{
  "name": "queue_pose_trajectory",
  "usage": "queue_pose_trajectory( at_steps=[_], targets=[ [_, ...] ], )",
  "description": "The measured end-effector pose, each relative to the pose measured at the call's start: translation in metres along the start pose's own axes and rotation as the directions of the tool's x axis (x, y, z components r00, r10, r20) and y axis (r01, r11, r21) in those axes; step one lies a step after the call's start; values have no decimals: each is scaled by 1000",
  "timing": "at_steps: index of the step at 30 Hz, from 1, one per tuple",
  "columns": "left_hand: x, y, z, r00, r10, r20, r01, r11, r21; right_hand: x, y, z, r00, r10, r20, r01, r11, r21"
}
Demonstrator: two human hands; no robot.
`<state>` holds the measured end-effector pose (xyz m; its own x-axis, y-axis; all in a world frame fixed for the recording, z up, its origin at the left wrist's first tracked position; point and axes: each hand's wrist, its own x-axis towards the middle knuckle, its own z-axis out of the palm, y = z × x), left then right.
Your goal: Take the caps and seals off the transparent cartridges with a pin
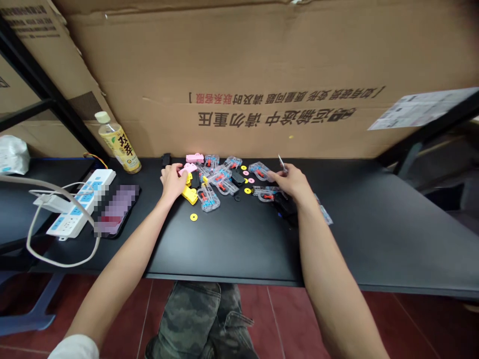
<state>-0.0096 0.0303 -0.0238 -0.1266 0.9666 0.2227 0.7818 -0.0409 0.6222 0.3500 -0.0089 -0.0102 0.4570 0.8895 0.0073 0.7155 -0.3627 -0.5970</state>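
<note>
My left hand [172, 181] is closed at the left of a pile of small parts, its fingers on a pink plastic piece [188, 169]. Right beside it lie yellow plastic pieces [190, 195] and a second pink one. Several clear pistol-shaped plastic toys [219, 175] with blue and red insides fill the middle. My right hand [292, 180] is closed around a thin silvery piece [281, 162] that sticks up past the fingers; its kind is unclear. Under that hand are another clear toy [266, 194] and a black item [286, 207], partly hidden by the wrist.
Small yellow discs [193, 217] and pink ones are scattered on the black table [224, 249]. At left stand a yellow-labelled bottle [119, 142], a white power strip [82, 203] with cables and a phone [118, 209]. A large cardboard sheet [262, 60] rises behind.
</note>
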Motion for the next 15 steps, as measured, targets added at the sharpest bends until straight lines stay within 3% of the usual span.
queue_pose_trajectory(
  at_steps=[4,6,8,11,15],
  targets=[
    [0,1,-3,999,-22,-33,21,1000,-17,-13,14,-26,996,-25,-88,31,997,70],
    [0,2,-4,1000,-14,-26,13,999,-32,-27,21,-37,992,-125,16,124,991,57],
    [-2,5,-3,1000,6,-27,-7,999,-35,-40,25,-42,959,-224,173,230,973,-16],
    [-7,9,-1,997,53,-47,-54,998,-18,-51,21,-35,919,-262,295,326,925,-196],
    [-14,16,-4,987,139,-85,-139,990,4,-48,5,-17,945,-172,279,266,900,-346]
  ],
)
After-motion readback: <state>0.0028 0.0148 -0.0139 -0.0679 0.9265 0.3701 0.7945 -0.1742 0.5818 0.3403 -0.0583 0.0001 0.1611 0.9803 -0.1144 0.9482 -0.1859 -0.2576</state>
